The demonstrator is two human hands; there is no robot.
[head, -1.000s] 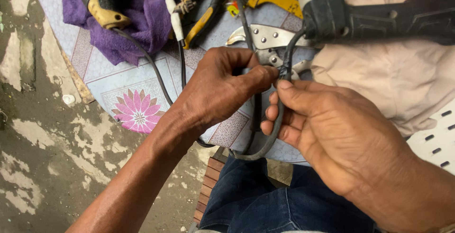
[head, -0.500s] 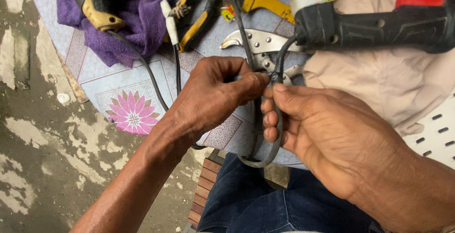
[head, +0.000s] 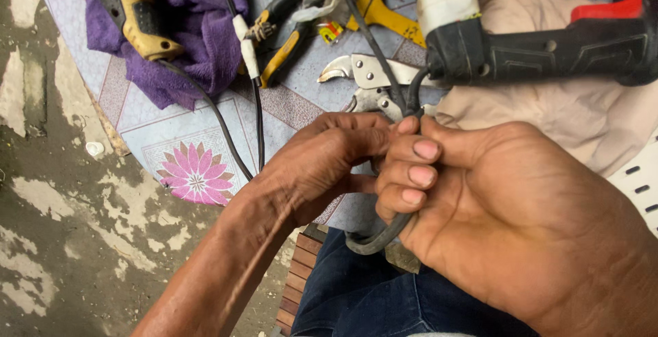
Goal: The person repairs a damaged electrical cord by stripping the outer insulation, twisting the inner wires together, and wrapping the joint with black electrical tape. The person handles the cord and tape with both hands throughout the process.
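Note:
My left hand (head: 322, 165) and my right hand (head: 493, 200) meet in the middle of the view, both closed around a thick black cable (head: 380, 237). The cable loops down below my fingers and runs up to the black handle of a power tool (head: 548, 49) with a red switch, lying on a beige cloth (head: 569, 117). My fingertips pinch the cable close together just under the tool's end. What the fingers do at the pinch point is hidden.
Behind the hands lie silver locking pliers (head: 370, 76), yellow-handled pliers (head: 288, 42), a yellow and black tool (head: 137, 21) on a purple rag (head: 199, 28), and thin black wires (head: 257, 104) on a flower-patterned tile (head: 195, 172). Rough concrete floor (head: 55, 227) spreads left.
The view has drawn closer to the hands. My two hands have come tighter together on the cable, and the loop beneath them is shorter.

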